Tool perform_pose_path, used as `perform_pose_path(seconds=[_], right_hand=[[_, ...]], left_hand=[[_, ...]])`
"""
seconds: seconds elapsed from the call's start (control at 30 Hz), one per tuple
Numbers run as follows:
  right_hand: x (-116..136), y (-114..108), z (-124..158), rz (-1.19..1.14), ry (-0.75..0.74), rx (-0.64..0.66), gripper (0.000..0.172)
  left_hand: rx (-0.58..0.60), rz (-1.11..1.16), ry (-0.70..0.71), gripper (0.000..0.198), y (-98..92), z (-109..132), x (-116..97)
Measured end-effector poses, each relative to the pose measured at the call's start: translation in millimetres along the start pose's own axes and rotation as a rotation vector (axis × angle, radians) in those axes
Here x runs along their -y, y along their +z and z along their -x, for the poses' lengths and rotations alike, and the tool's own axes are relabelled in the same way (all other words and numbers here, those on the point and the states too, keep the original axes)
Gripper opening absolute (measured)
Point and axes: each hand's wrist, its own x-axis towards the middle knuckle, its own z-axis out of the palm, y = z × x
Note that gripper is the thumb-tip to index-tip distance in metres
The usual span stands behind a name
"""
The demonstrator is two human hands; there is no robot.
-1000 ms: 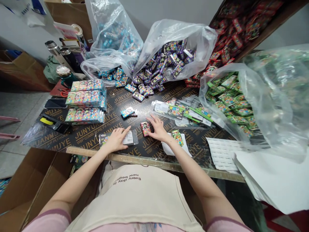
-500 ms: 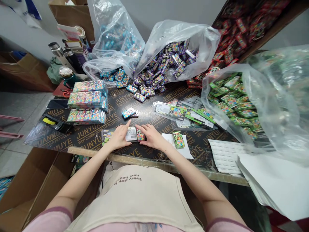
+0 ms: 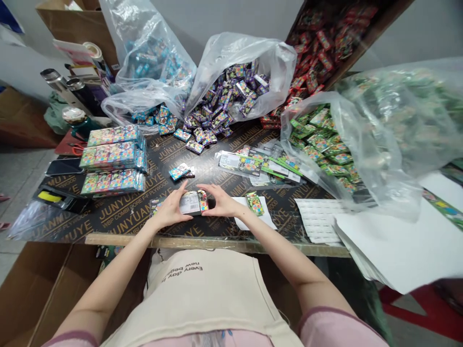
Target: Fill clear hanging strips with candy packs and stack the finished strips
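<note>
A flat printed card [image 3: 190,203] with a barcode lies near the table's front edge. My left hand [image 3: 172,208] rests across it, thumb and fingers spread around its middle. A small red packet [image 3: 203,201] stands at the card's right end, and my right hand [image 3: 220,202] grips it between thumb and fingers. Just beyond the hands lie a blue packet [image 3: 179,171] and a dark one, overlapping. To the right, a green packet [image 3: 254,204] rests on white paper [image 3: 269,218].
Stacked packs [image 3: 112,159], a tape dispenser [image 3: 60,198] and a phone [image 3: 65,166] occupy the left. Bags of blue, purple [image 3: 231,91] and green packets [image 3: 325,144] line the back and right. Printed sleeves [image 3: 260,166] lie mid-table; white sheets [image 3: 394,236] at right.
The view has shifted, so the table's contents appear further left. My right hand has closed in on the red packet, which now sits against the barcode part of the card.
</note>
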Motion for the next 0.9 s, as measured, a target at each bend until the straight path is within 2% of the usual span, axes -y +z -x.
perform_pose_path(seconds=[0.07,0.13,0.2,0.27,0.33,0.37,0.43,0.53,0.6,0.7,0.73,0.8,0.9], right_hand=[[0.7,1.1,0.6,0.011,0.036,-0.072,0.103],[5.5,4.5,3.4,0.053,0.144,-0.212,0.104],[12.9,10.3,7.3,0.061,0.22,-0.277,0.09],[18.0,15.0,10.1,0.018,0.194,-0.213,0.075],[13.6,12.2,10.0,0.001,0.167,-0.185,0.067],[6.0,5.9,9.0,0.025,0.189,-0.229,0.063],[-21.5,-18.5,7.1,0.138,0.314,-0.424,0.054],[-82.9,-81.4,16.8,0.39,0.616,-0.744,0.042],[-124.0,-130.8,38.9,0.551,0.877,-0.903,0.043],[-168.8,-191.5,92.6,0.653,1.264,-1.121,0.054],[-178.3,-204.7,112.6,0.652,1.368,-1.162,0.059],[-190.2,-219.5,149.5,0.577,1.498,-1.08,0.068],[-192.9,-219.1,184.4,0.556,1.478,-0.922,0.065]], left_hand=[[-0.03,-0.028,-0.013,0.116,-1.7,-1.0,-0.5],[-0.08,-0.042,-0.045,0.115,-3.1,-2.3,-0.3],[-0.099,-0.041,-0.064,0.116,-3.1,-3.9,-0.2],[-0.086,-0.042,-0.047,0.116,-0.9,-6.0,-0.4],[-0.077,-0.06,-0.019,0.115,2.9,-8.1,0.3],[-0.073,-0.079,-0.007,0.113,5.3,-9.0,1.3],[-0.048,-0.135,0.018,0.108,11.2,-9.9,4.8],[0.0,-0.267,0.056,0.091,22.6,-8.9,11.6],[-0.004,-0.369,0.062,0.078,30.4,-7.1,14.9],[-0.029,-0.447,0.077,0.069,38.4,-4.8,16.6],[-0.034,-0.448,0.084,0.069,39.6,-4.4,16.5],[-0.043,-0.438,0.089,0.067,40.5,-4.1,16.1],[-0.042,-0.428,0.085,0.066,39.4,-4.4,15.8]])
